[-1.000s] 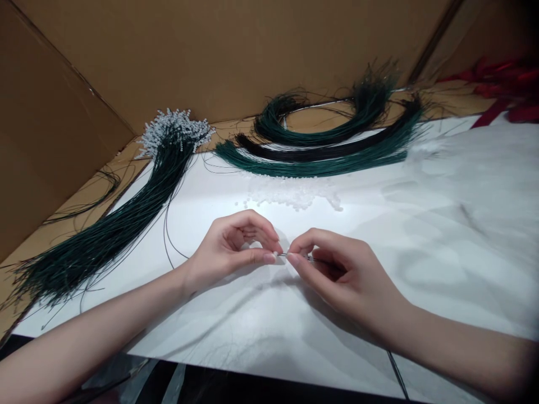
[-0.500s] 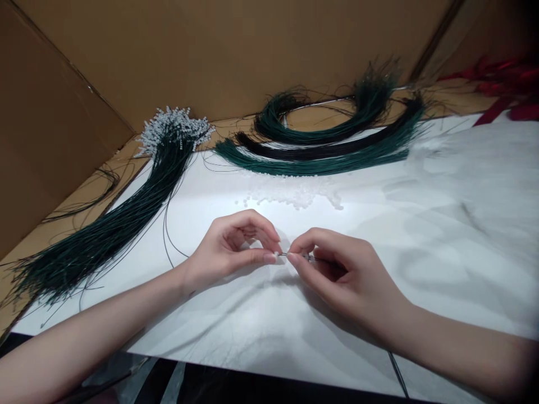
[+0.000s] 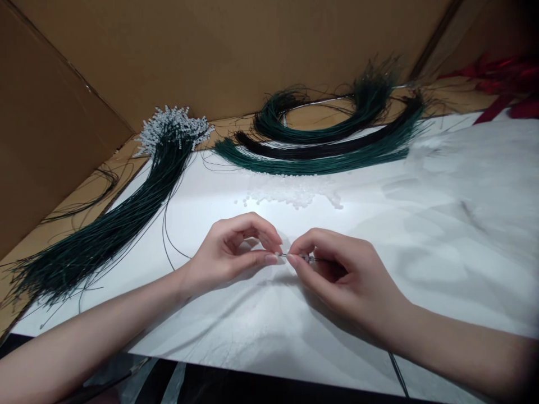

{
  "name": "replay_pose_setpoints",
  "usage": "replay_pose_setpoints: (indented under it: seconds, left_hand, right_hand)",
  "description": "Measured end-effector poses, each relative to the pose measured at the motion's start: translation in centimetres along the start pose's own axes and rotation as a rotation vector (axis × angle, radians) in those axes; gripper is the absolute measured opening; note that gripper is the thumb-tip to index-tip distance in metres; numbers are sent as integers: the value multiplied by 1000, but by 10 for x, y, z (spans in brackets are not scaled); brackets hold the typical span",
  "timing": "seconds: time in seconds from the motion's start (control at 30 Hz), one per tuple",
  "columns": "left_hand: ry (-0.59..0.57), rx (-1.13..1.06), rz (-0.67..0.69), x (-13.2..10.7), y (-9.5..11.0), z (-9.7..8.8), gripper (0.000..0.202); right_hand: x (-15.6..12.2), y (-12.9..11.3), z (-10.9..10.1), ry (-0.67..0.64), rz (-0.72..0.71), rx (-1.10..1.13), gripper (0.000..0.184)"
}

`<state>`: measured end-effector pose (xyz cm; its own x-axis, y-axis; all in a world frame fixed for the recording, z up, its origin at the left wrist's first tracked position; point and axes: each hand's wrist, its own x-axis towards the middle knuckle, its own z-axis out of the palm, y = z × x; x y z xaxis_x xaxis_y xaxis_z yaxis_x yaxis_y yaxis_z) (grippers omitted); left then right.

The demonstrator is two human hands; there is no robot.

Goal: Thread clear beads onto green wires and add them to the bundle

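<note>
My left hand [image 3: 242, 247] pinches a small white bead [image 3: 277, 255] between thumb and fingertips, at the tip of a thin dark wire [image 3: 284, 255]. Close beside it, my right hand [image 3: 341, 264] grips that wire with thumb and forefinger. A few whitish beads show on the wire just behind the right fingertips; the wire then passes under the palm, where it is hidden. Dark strands come out below the right forearm at the table's front edge. Beyond both hands lies a loose scatter of white beads [image 3: 295, 193] on the white sheet [image 3: 202, 202].
A large bundle of green wires [image 3: 138, 196] with white beaded tips [image 3: 172, 129] lies at the left. Curved bundles of green wire [image 3: 315, 165] and black wire [image 3: 303, 150] lie at the back. Red ribbon [image 3: 505, 84] and clear plastic [image 3: 471, 185] are at the right; cardboard walls [image 3: 236, 50] stand behind.
My left hand has shifted very slightly. Both hands keep their pinch on the bead and the wire; nothing else has visibly moved.
</note>
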<state>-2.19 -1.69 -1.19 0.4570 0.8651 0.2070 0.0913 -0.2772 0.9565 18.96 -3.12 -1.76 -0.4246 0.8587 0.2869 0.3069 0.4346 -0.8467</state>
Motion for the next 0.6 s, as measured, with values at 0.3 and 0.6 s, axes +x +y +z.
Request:
replay_pose_setpoints:
  seconds: [0.3,0.6]
  left_hand:
    - [-30,22,45,-5,-1,2,23]
    - [-23,38,50,-5,-2,2,23]
  right_hand:
    - [-1,-1,-1,-4,-16,-12,12]
    - [0,0,0,-9,-10,-14,13]
